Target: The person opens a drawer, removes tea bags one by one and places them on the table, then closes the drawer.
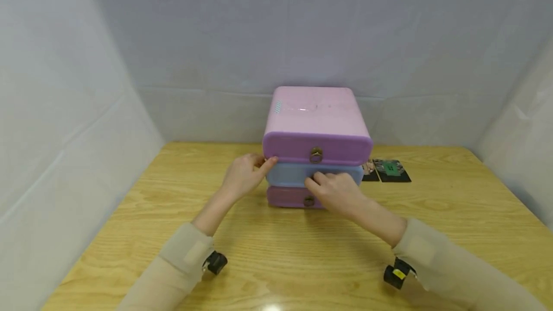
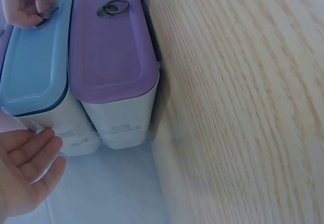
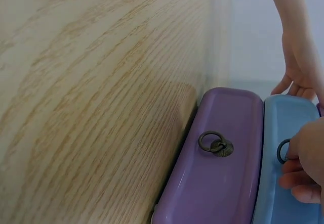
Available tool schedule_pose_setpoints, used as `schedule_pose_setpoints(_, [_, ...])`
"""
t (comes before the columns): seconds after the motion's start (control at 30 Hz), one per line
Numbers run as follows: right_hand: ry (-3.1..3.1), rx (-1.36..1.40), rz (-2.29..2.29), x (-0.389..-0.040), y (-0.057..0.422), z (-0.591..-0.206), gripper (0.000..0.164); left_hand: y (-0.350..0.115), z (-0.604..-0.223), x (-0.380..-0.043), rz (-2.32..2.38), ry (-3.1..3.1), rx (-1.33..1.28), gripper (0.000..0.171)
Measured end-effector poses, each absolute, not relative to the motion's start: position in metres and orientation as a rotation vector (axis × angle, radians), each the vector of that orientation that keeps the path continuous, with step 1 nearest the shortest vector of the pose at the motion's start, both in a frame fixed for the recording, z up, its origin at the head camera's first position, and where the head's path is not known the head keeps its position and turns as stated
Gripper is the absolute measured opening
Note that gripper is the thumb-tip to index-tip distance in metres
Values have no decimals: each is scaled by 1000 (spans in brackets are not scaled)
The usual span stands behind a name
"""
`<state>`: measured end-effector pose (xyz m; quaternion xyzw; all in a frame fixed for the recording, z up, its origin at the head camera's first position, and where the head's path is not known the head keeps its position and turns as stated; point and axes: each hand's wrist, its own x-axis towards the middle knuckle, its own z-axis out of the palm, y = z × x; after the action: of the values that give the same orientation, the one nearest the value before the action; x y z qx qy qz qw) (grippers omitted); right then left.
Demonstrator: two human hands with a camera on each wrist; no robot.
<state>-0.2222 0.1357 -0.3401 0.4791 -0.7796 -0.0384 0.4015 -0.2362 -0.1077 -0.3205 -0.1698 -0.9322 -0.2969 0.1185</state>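
Observation:
A small three-tier drawer box [image 1: 317, 116] with a pink top stands on the table. Its top drawer [image 1: 289, 148] is purple, the middle drawer [image 1: 287, 175] light blue, the bottom drawer [image 1: 282, 197] purple, and all of them look closed. With thumb and fingers, my right hand [image 1: 339, 193] pinches the metal ring pull [image 3: 281, 152] on the blue drawer's front. My left hand [image 1: 244, 176] rests against the box's left side at the blue tier, its fingers [image 2: 35, 155] nearly straight. A ring pull [image 1: 316, 155] hangs on the top drawer and another [image 3: 215, 143] on the bottom one.
Two dark picture cards [image 1: 392, 170] lie on the wooden table [image 1: 449, 215], behind and to the right of the drawer box. White cloth [image 1: 207, 52] hangs behind the table and along both sides.

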Motion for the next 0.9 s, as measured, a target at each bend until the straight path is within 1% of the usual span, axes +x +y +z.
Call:
schedule_pose_setpoints(0.2, [-1924, 1205, -112, -215, 135, -339, 14, -107, -319, -234, -873, -2730, -496, 48])
schedule_pose_setpoints(0.53, [-1916, 1206, -82, -210, 135, -339, 18, -109, -318, -235, -934, -2736, -489, 48])
schedule_pose_setpoints(0.77, [-1880, 1215, -44, -209, 140, -340, 33, -109, -316, -236, -997, -2752, -508, 47])
schedule_pose_setpoints(0.9, [-1899, 1233, -60, -207, 141, -340, 36, -111, -319, -236, -1066, -2736, -519, 45])
